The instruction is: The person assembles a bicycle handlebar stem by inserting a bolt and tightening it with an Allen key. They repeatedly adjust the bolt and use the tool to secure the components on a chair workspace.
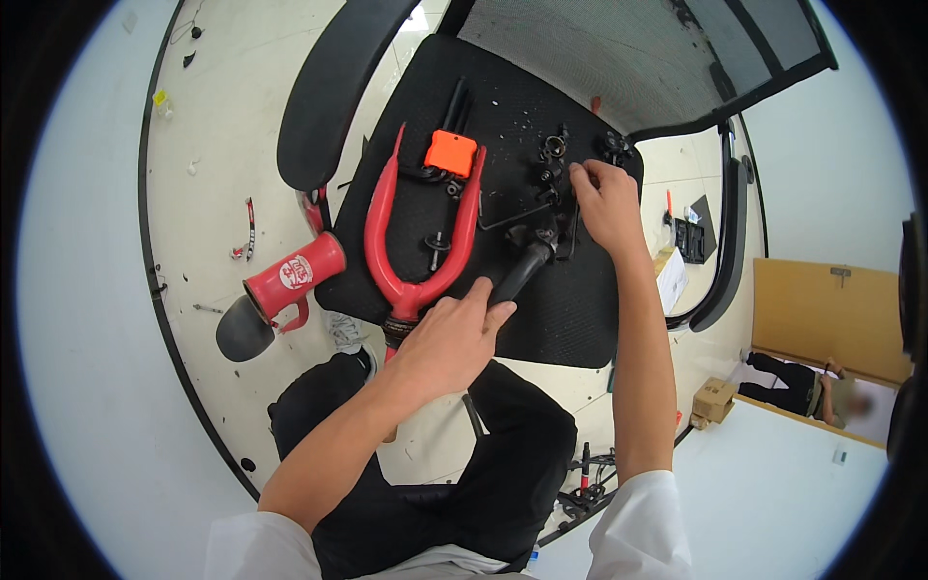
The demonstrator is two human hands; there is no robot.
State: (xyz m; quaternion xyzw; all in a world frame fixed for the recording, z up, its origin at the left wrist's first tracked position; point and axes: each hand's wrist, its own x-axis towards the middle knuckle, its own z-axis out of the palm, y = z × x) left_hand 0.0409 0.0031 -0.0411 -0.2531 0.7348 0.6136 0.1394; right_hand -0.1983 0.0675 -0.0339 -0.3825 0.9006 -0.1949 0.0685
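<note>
My left hand [449, 338] is closed around the lower end of a black tube with a clamp head [522, 273], which lies slanted over the black chair seat [580, 324]. The fingers of my right hand [609, 203] are pinched together on the upper part of a black hex key [575, 232], whose shaft points down to the clamp head. Whether its tip sits in a bolt, I cannot tell. Another bent hex key [512, 218] lies left of the clamp. A red bicycle fork [380, 227] rests on the seat by my left hand, its prongs pointing away.
Small black metal parts [553, 150] and an orange block [451, 153] lie farther back on the seat. Left of it is a red cylinder with a handle [300, 271]. A tool case [689, 240] lies on the floor at right. Another person [802, 387] is at the far right.
</note>
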